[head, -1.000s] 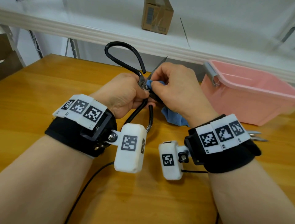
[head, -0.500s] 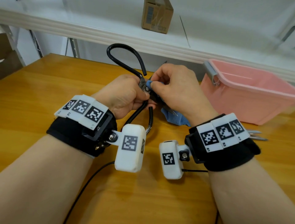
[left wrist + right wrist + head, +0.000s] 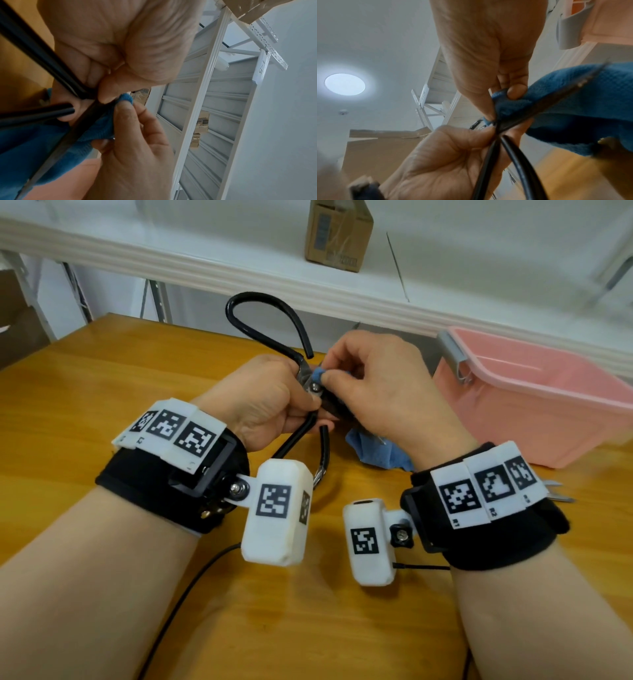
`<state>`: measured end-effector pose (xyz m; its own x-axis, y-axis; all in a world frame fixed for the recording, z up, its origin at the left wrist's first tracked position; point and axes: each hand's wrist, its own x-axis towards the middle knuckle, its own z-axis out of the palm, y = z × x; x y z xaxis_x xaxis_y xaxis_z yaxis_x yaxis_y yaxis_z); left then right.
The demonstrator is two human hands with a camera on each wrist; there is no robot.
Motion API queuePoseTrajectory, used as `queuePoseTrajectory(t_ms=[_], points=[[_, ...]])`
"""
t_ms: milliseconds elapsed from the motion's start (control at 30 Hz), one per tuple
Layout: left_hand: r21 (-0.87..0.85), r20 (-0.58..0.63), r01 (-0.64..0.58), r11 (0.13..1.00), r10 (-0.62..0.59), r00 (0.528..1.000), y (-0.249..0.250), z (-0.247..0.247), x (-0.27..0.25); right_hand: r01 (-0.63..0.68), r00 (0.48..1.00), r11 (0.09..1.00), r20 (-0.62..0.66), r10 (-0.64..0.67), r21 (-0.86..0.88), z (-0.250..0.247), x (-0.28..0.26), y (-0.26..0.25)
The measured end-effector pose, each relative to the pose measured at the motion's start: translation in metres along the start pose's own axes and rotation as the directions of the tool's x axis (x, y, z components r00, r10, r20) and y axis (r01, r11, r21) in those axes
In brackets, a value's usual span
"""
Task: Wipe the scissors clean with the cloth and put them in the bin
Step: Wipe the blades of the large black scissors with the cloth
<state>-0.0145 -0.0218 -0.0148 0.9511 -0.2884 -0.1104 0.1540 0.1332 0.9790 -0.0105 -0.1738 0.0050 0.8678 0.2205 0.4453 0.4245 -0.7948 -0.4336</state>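
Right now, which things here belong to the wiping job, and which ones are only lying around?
For the job:
- scissors, held by the left hand
- blue cloth, pinched on the blade by the right hand
- pink bin

Lying about:
- cardboard box on the shelf
- metal tool behind the right wrist

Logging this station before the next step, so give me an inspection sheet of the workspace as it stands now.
Surface: wooden table, glossy, no spills seen.
Job's things: black-handled scissors held above the table; blue cloth wrapped over the blades near the pivot; pink bin at right, inside mostly hidden.
Clutter: metal tool tips behind the right wrist, type unclear.
Grips: left hand grips the scissors at the pivot; right hand pinches the cloth on the blades.
Cables: black cable trailing from the left wrist camera.
Surroundings: white shelf with cardboard box.
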Motion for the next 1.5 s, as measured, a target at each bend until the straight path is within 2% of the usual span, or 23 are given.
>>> queuePoseTrajectory(t_ms=[67, 200, 333, 433, 567, 767, 900, 1000, 1100, 1200, 1267, 1367, 1500], points=[[0.026, -0.012, -0.008, 1.0, 0.008, 1.0, -0.001, 0.001, -0.001, 0.02, 1.0, 1.0, 0.022, -0.019, -0.021, 0.004, -0.002, -0.002], [0.06, -0.022, -0.035, 0.998, 0.037, 0.999, -0.002, 0.004, -0.001, -0.025, 0.994, 1.0, -0.109, 0.026, 0.011, 0.008, -0.001, -0.002], [0.065, -0.012, -0.032, 0.997, 0.033, 0.999, -0.001, 0.005, -0.001, -0.068, 0.981, 0.998, -0.182, 0.069, 0.007, 0.008, 0.001, 0.001], [0.042, -0.004, -0.036, 0.998, 0.036, 0.999, -0.001, 0.005, -0.001, -0.051, 0.986, 0.999, -0.158, 0.053, 0.017, 0.003, 0.001, 0.002], [0.032, -0.007, -0.043, 0.999, 0.043, 0.999, -0.001, 0.002, -0.002, 0.037, 0.999, 0.999, 0.003, -0.037, -0.003, 0.0, -0.002, -0.004], [0.052, -0.001, -0.049, 0.997, 0.049, 0.999, -0.003, 0.006, -0.003, -0.028, 0.986, 0.999, -0.166, 0.031, 0.016, 0.007, 0.0, 0.0], [0.027, 0.025, -0.024, 0.999, 0.023, 0.999, -0.003, 0.007, -0.003, -0.044, 0.987, 0.998, -0.154, 0.049, 0.037, 0.002, 0.002, 0.006], [-0.041, 0.043, 0.011, 0.999, -0.01, 0.999, -0.001, 0.005, -0.001, -0.061, 0.992, 0.983, -0.101, 0.08, 0.172, -0.003, 0.004, 0.008], [-0.12, 0.068, 0.039, 0.992, -0.031, 0.997, 0.003, 0.0, -0.003, -0.1, 0.984, 0.876, -0.085, 0.158, 0.471, -0.016, 0.004, 0.008], [-0.194, 0.088, 0.048, 0.98, -0.032, 0.996, 0.007, -0.002, -0.006, -0.08, 0.984, 0.808, -0.082, 0.157, 0.584, -0.029, 0.003, 0.01], [-0.216, 0.095, 0.055, 0.975, -0.035, 0.995, 0.01, -0.003, -0.008, -0.066, 0.986, 0.831, -0.093, 0.14, 0.553, -0.03, 0.004, 0.011], [-0.227, 0.105, 0.064, 0.972, -0.041, 0.994, 0.011, -0.004, -0.01, -0.057, 0.982, 0.906, -0.141, 0.127, 0.419, -0.024, 0.003, 0.009], [-0.187, 0.097, 0.047, 0.981, -0.029, 0.995, 0.01, -0.005, -0.009, -0.023, 0.992, 0.965, -0.114, 0.055, 0.262, -0.015, 0.002, 0.004]])
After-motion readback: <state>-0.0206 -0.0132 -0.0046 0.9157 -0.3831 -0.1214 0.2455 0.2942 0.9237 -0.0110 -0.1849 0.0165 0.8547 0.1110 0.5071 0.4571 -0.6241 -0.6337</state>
